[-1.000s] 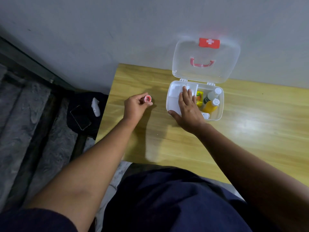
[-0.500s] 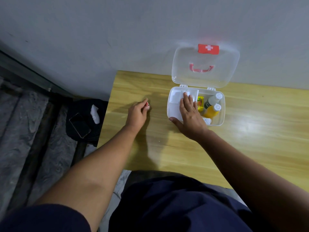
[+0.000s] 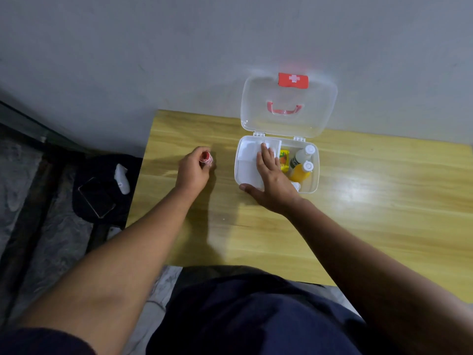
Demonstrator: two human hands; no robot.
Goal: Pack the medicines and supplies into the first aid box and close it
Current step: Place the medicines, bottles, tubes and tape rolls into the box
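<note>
A clear first aid box (image 3: 315,172) stands open on the wooden table (image 3: 371,208), its lid (image 3: 288,106) with a red latch leaning back against the wall. Inside lie a white tray insert (image 3: 247,160), a yellow packet (image 3: 284,158), a white bottle (image 3: 301,155) and an orange bottle (image 3: 302,171). My right hand (image 3: 271,183) rests flat on the tray insert, thumb at the box's front edge. My left hand (image 3: 192,170) is to the left of the box, fingers closed on a small red and white tape roll (image 3: 206,158).
The table's left edge drops to a grey patterned floor. A dark cloth (image 3: 102,185) there holds a phone (image 3: 96,197) and a small white object (image 3: 121,178). A grey wall stands directly behind the box. My dark trousers fill the bottom.
My left hand lowered toward the table with the tape roll and turned it slightly. My right hand stayed on the tray insert. The view shifted a little.
</note>
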